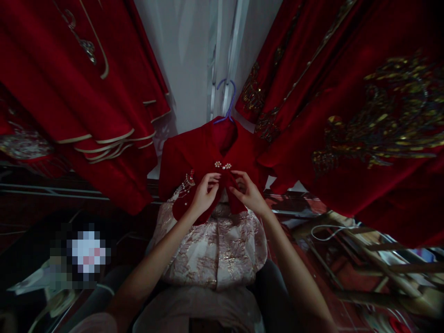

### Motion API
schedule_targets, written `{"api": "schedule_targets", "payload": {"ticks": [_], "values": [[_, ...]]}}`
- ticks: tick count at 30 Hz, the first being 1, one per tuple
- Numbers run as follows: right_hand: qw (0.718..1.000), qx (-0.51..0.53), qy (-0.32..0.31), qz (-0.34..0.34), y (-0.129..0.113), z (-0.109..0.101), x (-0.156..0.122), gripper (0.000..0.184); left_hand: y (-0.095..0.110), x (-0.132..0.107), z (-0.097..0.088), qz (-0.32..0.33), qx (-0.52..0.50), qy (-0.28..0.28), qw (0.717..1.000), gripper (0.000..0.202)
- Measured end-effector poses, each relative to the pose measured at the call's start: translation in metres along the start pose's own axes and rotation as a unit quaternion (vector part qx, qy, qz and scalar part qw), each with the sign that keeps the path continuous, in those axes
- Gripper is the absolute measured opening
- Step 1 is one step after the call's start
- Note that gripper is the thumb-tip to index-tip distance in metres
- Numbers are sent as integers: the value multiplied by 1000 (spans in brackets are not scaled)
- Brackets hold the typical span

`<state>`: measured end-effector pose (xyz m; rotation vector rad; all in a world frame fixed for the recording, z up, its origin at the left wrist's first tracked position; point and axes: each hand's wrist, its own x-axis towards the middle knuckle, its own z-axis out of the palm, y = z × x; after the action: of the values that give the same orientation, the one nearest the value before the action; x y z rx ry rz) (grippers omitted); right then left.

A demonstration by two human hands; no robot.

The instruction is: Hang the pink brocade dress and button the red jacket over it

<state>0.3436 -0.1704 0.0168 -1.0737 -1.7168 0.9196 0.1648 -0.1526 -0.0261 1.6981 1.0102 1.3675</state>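
While both hands meet at the front of the cape (194, 157), it hangs at centre view on a hanger (227, 99), whose blue hook shows just above the cape's collar; the cape is dark red, its front edges closing below the collar.

Left hand (204, 194): at the cape's front opening, on its left edge; fingers curled, thumb and fingertips pinched on the cloth.
Right hand (248, 194): touching the cape's right front edge, just beside the left hand; fingers bent and closed on the cloth too; light is dim, so it seems to be cloth alone in the pinch, though a small fastener could be hidden there.

Clasp (222, 165): pearl-like beads, on the cape just above both sets of fingertips.
Tassel (188, 182): beaded, on the cape's front left of the left hand.
Dress (215, 249): pale patterned fabric with gold thread, below the cape and partly under its hem; both forearms cross over it.
Left robes (86, 92): red with cream trim, hanging left of the cape, apart from it.
Right robes (347, 115): red with gold embroidery, right of the cape; the nearest fold lies close to the cape's shoulder.
Wall (187, 55): pale, behind and above the cape.
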Motion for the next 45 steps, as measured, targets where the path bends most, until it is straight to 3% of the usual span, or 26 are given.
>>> {"api": "schedule_targets", "payload": {"ticks": [4,7,10,12,14,17,19,26,34,39,45], "values": [[995,78,58,-13,-24,-2,-5,27,-4,3,5,-44,9,-32,998,42],[995,100,9,-17,-37,8,-6,24,3,2,9,-61,-5,-55,997,47],[993,110,-41,17,-34,22,-8,25,9,-2,5,-53,-27,-62,996,34],[990,117,-67,47,-25,31,-8,27,7,-4,-4,-39,-20,-22,999,25],[989,109,-80,62,-16,38,-7,27,-1,-5,-16,-26,9,61,998,19],[997,49,-49,30,-9,45,-2,21,-20,-3,-35,-1,85,217,972,18],[1000,11,-29,0,-9,48,3,18,-31,0,-45,2,120,276,954,26],[997,44,-54,-26,-9,57,20,18,-45,9,-53,-25,56,261,963,23],[988,-152,13,-13,21,69,18,28,-45,5,-52,-14,62,287,956,22],[992,-100,74,3,33,87,28,19,-39,6,-54,-17,49,278,959,21],[997,-24,71,32,27,92,46,16,-40,10,-57,-49,-2,247,968,26]]}}
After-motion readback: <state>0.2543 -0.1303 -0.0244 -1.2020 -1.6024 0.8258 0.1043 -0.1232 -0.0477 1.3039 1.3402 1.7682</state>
